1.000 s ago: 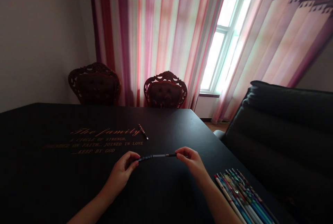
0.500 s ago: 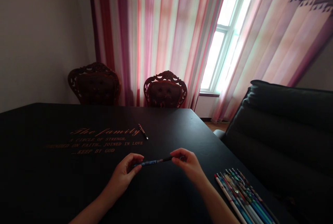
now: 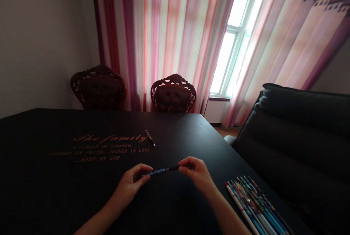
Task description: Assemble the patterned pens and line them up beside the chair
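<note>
A blue pen [image 3: 158,171] is gripped by the left hand [image 3: 133,181] and right hand [image 3: 198,173]. Other pens [image 3: 255,204] are laid near the desk's [image 3: 164,206] right edge.

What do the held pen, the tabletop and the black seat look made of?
Pen: probably plastic, going by its smooth-looking blue surface, but too small to be sure.
Tabletop: satin black with soft glare, perhaps vinyl cover or coated wood.
Black seat: likely leather or imitation, from dull sheen and creases.

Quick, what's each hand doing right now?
Left hand: closed, pinching a slim, straight blue-and-black pen by its blue part.
Right hand: closed, pinching the same pen's black end.
</note>
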Motion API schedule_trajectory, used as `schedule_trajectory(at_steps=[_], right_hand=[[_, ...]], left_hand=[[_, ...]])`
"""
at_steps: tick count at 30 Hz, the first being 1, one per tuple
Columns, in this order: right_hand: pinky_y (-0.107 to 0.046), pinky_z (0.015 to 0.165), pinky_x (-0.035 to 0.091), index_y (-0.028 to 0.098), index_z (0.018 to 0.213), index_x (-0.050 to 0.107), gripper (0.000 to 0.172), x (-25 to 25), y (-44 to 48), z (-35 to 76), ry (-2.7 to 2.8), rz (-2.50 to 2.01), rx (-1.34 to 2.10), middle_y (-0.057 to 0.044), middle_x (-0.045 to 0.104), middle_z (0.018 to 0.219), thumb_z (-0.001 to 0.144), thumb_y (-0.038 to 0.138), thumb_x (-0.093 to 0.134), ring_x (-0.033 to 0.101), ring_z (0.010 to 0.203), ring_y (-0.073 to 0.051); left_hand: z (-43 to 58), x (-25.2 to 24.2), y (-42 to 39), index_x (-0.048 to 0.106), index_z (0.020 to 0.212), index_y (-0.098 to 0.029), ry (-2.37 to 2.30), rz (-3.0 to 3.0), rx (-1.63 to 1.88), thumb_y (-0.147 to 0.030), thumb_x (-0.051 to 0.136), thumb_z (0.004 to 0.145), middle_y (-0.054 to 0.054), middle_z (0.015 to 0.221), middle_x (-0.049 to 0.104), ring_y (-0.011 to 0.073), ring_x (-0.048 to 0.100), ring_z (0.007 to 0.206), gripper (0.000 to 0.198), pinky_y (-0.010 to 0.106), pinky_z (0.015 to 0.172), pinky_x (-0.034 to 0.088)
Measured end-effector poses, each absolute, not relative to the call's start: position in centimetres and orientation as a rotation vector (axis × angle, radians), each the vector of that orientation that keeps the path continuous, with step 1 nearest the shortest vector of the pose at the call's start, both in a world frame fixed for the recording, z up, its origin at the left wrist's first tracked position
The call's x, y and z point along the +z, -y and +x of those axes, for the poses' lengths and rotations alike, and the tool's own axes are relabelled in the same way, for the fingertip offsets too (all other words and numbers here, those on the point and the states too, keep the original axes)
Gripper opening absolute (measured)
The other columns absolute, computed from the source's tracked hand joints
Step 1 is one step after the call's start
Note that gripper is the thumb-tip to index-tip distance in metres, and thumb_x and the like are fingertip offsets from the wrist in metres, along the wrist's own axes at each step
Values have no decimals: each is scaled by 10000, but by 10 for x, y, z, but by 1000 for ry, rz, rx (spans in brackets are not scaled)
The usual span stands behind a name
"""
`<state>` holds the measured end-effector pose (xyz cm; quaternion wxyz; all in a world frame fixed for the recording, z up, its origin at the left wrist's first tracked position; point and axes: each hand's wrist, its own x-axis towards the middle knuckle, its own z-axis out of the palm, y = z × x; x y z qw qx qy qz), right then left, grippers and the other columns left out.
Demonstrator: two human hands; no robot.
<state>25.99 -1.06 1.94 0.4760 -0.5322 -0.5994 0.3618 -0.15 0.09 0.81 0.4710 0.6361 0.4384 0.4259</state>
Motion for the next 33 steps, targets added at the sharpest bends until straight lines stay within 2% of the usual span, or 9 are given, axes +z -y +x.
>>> schedule_trajectory(at_steps=[10, 14, 18, 21, 24, 27, 29, 33], right_hand=[[-258, 551, 389, 176, 753, 723, 245, 16, 11, 256, 1539, -1337, 873, -21, 688, 652, 751, 418, 689, 564, 590, -161], [-250, 511, 345, 179, 596, 662, 442, 15, 12, 251, 1621, -1433, 763, -10, 618, 518, 854, 517, 541, 509, 487, -132], [-252, 535, 368, 191, 469, 578, 613, 13, 14, 247, 1665, -1469, 768, 0, 545, 432, 902, 592, 410, 508, 444, -127], [-251, 551, 372, 194, 546, 600, 576, 14, 14, 248, 1658, -1417, 768, 3, 573, 484, 903, 601, 402, 524, 489, -135], [-243, 554, 366, 198, 722, 618, 396, 15, 14, 249, 1636, -1322, 777, 11, 613, 598, 875, 546, 505, 516, 558, -137], [-239, 559, 362, 201, 777, 605, 288, 16, 15, 249, 1631, -1289, 814, 17, 610, 648, 836, 483, 591, 504, 594, -136], [-241, 551, 349, 196, 722, 596, 307, 15, 15, 249, 1644, -1315, 812, 18, 590, 628, 847, 476, 574, 489, 582, -132], [-248, 537, 328, 185, 574, 562, 474, 13, 16, 247, 1706, -1396, 769, 14, 540, 543, 913, 498, 453, 471, 531, -124]], left_hand=[[-1, 6, 0, 718, 904, -212, -1036, 1567, 1053, -317, 709, 739, 47, 928, 730, 257, 672, 927, 197, 339, 833, 528], [-1, 5, 0, 712, 908, -204, -1019, 1593, 1040, -305, 696, 758, 54, 925, 726, 254, 670, 916, 182, 337, 827, 525], [-1, 6, 1, 717, 899, -212, -1043, 1628, 1056, -311, 694, 755, 50, 922, 728, 258, 669, 928, 177, 343, 845, 517], [0, 8, 0, 719, 884, -211, -1095, 1589, 1067, -340, 709, 727, 49, 901, 734, 261, 676, 901, 203, 337, 806, 532], [0, 8, -1, 718, 883, -211, -1112, 1546, 1081, -354, 713, 717, 45, 905, 735, 259, 680, 901, 220, 326, 791, 539], [-1, 7, -1, 720, 879, -212, -1105, 1539, 1094, -346, 715, 715, 40, 912, 734, 256, 680, 912, 212, 322, 808, 534], [-1, 7, -2, 720, 877, -211, -1097, 1551, 1088, -338, 713, 717, 39, 907, 733, 254, 681, 909, 204, 320, 809, 532], [-1, 5, -3, 715, 895, -210, -1094, 1574, 1069, -330, 707, 734, 42, 910, 729, 253, 680, 898, 200, 319, 795, 531]])
